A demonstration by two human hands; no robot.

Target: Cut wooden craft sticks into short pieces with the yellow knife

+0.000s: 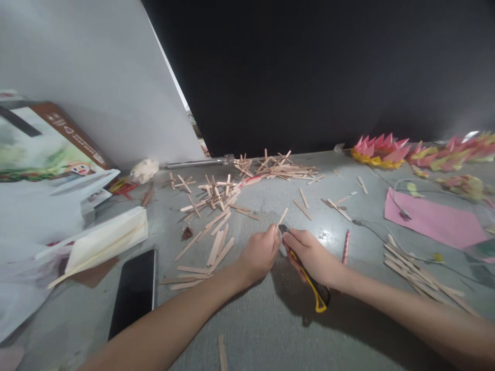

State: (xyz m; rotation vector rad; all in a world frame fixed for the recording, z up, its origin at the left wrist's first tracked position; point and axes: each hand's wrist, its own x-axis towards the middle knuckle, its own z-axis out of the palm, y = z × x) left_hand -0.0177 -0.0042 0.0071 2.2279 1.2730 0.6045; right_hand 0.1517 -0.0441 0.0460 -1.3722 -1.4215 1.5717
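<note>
In the middle of the table, my left hand [260, 253] is closed around a short wooden craft stick [283, 216], whose end pokes up past my fingers. My right hand [312, 253] is wrapped round a yellow and black utility knife [317, 298], with its handle slanting down toward me. The knife's dark head [283, 228] is right beside the stick; whether the blade touches the wood is too small to tell. Several loose craft sticks [215, 248] lie just left of my left hand, and a red striped stick [345, 246] lies beyond my right wrist.
Piled sticks [280, 170] lie along the back, before a black panel [328, 72]. A phone [133, 288], a paper sleeve [108, 239] and a plastic bag [34, 216] are on the left. Pink paper [429, 216], a cable [375, 229], more sticks [410, 268] and folded-paper pieces [381, 152] are on the right.
</note>
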